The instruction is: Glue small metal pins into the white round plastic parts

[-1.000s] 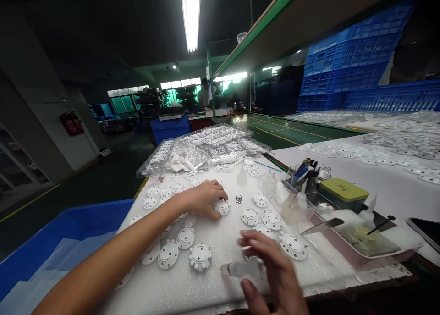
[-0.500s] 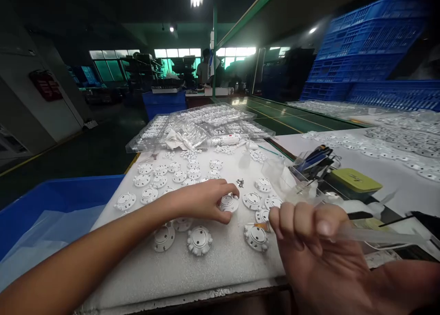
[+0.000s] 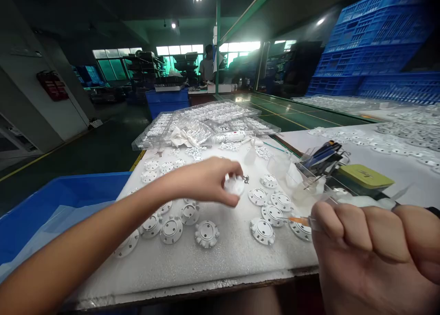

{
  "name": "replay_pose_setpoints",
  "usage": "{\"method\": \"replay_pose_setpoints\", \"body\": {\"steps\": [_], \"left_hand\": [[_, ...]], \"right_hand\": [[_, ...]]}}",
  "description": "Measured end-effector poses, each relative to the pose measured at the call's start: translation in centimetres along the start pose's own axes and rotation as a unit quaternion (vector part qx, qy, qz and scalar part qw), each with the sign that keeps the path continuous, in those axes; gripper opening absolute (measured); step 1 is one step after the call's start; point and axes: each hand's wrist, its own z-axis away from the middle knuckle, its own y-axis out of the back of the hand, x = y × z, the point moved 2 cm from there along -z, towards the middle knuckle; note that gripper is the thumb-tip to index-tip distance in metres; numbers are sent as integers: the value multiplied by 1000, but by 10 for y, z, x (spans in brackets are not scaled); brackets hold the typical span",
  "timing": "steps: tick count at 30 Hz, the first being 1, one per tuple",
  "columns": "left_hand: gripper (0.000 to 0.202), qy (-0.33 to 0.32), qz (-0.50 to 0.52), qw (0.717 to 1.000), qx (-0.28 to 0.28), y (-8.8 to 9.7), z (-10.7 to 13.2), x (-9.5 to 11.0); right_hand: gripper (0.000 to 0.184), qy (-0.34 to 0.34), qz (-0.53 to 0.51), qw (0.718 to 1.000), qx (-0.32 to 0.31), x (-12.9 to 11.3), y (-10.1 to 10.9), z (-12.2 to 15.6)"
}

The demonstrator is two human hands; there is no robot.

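My left hand (image 3: 220,182) reaches over the middle of the foam sheet (image 3: 192,271). Its thumb and fingers pinch a round white plastic part (image 3: 234,186), tilted and blurred. At the right, my right hand (image 3: 371,246) is closed in a fist around a syringe with an orange needle hub (image 3: 299,221). The thin needle points left, over a white disc (image 3: 273,215) with two dark holes; whether it touches cannot be told. Most of the syringe barrel is hidden by the fingers. More such discs lie on both sides of my left hand, a near one (image 3: 206,234) with knobs round its rim.
Small dark metal pieces (image 3: 246,179) lie beyond my left hand. Clear trays (image 3: 154,130) of small white parts stand at the back. A blue bin (image 3: 65,186) is at the left. On the right are a yellow-lidded box (image 3: 366,175), tools (image 3: 321,154) and stacked blue crates (image 3: 371,44).
My left hand has lifted the white part off the foam and tilted it. My right hand has moved right with the syringe, its orange hub now showing clearly. The view has shifted slightly.
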Motion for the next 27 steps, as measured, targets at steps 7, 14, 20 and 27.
{"method": "replay_pose_setpoints", "body": {"steps": [7, 14, 20, 27], "left_hand": [[42, -10, -22, 999, -45, -52, -3, -12], [38, -18, 28, 998, -47, -52, -3, -18], [37, -23, 55, 998, -35, -55, -2, -22], [36, -16, 59, 998, -27, -58, -4, -26]], "right_hand": [[71, -59, 11, 996, -66, 26, -14, -12], [65, -93, -14, 993, -67, 45, -10, -15], [62, -122, -6, 992, -32, 51, -6, -16], [61, -140, -3, 990, -33, 56, -5, -19]]}}
